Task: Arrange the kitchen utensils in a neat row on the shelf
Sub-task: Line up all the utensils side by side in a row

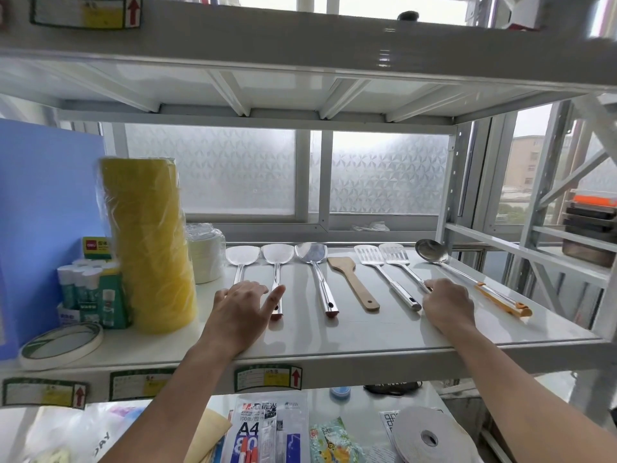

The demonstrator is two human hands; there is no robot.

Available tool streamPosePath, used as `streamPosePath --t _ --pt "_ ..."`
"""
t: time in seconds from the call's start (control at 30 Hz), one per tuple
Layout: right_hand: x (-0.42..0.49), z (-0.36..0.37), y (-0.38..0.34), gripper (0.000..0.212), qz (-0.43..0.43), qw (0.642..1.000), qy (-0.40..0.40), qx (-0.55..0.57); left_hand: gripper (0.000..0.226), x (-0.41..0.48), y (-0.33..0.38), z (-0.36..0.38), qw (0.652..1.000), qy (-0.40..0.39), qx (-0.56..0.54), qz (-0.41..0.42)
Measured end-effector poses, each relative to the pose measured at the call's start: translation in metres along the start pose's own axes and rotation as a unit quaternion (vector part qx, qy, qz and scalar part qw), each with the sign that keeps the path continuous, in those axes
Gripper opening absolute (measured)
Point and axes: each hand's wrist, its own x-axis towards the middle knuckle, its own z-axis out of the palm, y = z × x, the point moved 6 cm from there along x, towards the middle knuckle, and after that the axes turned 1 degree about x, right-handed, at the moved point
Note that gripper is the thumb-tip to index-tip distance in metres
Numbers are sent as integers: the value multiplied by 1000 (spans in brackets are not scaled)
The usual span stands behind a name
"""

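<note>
On the white shelf (384, 332), seven utensils lie in a row, heads toward the window: three steel turners, wooden spatula (353, 285), two slotted turners, ladle (467, 275). Left hand (242, 312) rests flat over the leftmost turner's (242, 259) handle, fingers spread, index tip touching the second turner's (276, 262) handle. Right hand (449, 304) fingers curled over the handle of the right slotted turner (399, 259).

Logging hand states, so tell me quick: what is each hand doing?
Left hand: open, resting on a spatula handle.
Right hand: closed on slotted spatula handle.
</note>
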Motion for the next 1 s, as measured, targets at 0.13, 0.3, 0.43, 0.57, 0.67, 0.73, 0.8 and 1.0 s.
streamPosePath --t 0.13,0.3,0.43,0.57,0.67,0.73,0.8,1.0 --pt "0 0 1 45 5 1000 1 2 75 2 -2 2 1000 3 0 3" --pt "-1 0 0 44 2 1000 5 -5 80 2 -2 2 1000 7 4 7" --pt "-1 -1 0 45 2 1000 8 -6 77 1 -2 2 1000 6 4 7" --pt "-1 -1 0 44 -1 1000 7 -6 74 1 -1 2 1000 8 2 9" --pt "-1 -1 0 44 -1 1000 4 -5 71 1 -1 1 1000 8 2 9" --pt "-1 -1 -1 44 -1 1000 2 -2 72 0 -1 1 1000 7 1 8" --pt "-1 -1 -1 44 -3 1000 2 -2 73 0 -1 1 1000 7 0 9" --pt "-2 -1 -2 45 -5 1000 2 -1 66 0 0 -1 1000 3 2 8"
